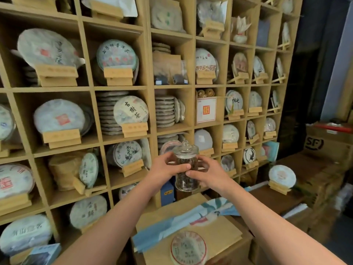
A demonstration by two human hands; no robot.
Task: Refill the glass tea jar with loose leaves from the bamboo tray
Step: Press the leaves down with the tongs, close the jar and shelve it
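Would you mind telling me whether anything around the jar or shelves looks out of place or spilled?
Nothing spilled. The glass tea jar, lid on, is held upright between the left hand and right hand. The bamboo tray is not in view.

We see a clear glass jar of dark brown leaves before tan wooden shelves. Pale paper-wrapped cakes carry red seals and black calligraphy; a blue box, perhaps gold-labelled, sits at the shelves' bottom edge.

Jar btwn both hands, shelving behind, box below.
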